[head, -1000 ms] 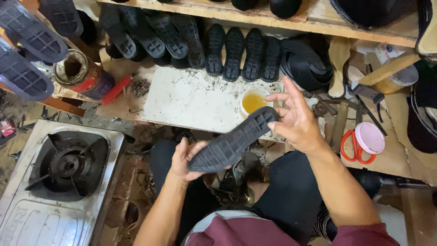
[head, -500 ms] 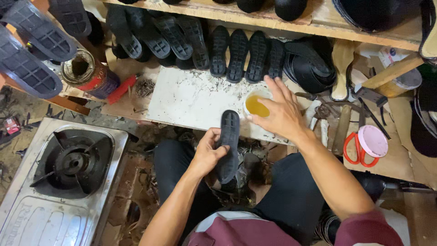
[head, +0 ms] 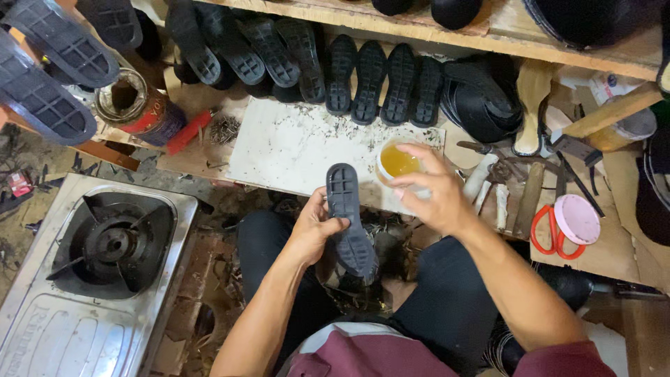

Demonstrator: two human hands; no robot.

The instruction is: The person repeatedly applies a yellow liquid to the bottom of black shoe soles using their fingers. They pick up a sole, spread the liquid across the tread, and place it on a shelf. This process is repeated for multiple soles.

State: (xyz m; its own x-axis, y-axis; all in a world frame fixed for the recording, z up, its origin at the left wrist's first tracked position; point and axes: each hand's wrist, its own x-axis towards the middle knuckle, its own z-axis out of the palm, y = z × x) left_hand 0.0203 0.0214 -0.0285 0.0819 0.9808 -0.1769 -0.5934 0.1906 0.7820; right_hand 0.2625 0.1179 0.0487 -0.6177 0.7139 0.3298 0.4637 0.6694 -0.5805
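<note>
Item: black rubber shoe sole [head: 349, 220], held upright over our lap in our left hand [head: 314, 230], fingers closed round its lower half with the thumb across the tread; we judge the grip keeps the sole steady and the upper end free. Our right hand [head: 433, 195] rests half-curled at the small cup of yellow liquid [head: 398, 162], fingertips at its rim; whether it actually grips the cup we cannot tell. The cup stands on the counter, at the right edge of a white speckled slab [head: 293, 143], just beside the sole and so within easy reach. Also entered: a row of black soles [head: 370, 77] leaning under the wooden shelf [head: 488, 28], treads outward; an open tin [head: 132, 105]; red-handled scissors [head: 551, 234]; a pink lid [head: 576, 219]; a gas burner [head: 112, 244] lower left.
</note>
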